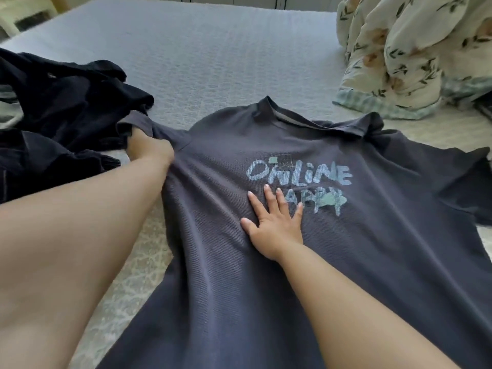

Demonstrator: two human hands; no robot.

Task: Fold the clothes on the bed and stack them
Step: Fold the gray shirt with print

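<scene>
- Now the grey T-shirt (266,262) lies face up on the bed (213,62), with its printed words just past the fingertips of the right hand (274,225).
- The right hand is flat with its fingers spread, pressing down on the chest of the shirt. It holds nothing.
- The left hand (149,147) is curled and grips the cloth at the shirt's left shoulder, right beside the sleeve (133,123).
- The step looks like spreading the shirt flat before folding it.
- To do it well, keep the flat hand pressing so the shirt does not slide.
- Pull the sleeve out and away from the gripping hand's wrist until the creases under the arm go smooth.
- Pull gently, since soft cloth bunches up fast.
- The other sleeve, far off to the side of the flat hand, looks crumpled too and may need the same care.
- Count of things: one grey T-shirt, and one dark pile of clothes (53,115) just beyond the gripping hand. I cannot tell how many clothes are in that pile.
- There is one flowery blanket (412,54), heaped well apart from the flat hand, up and to its side.
- Two hands are at work, and I see no folded stack yet.
</scene>
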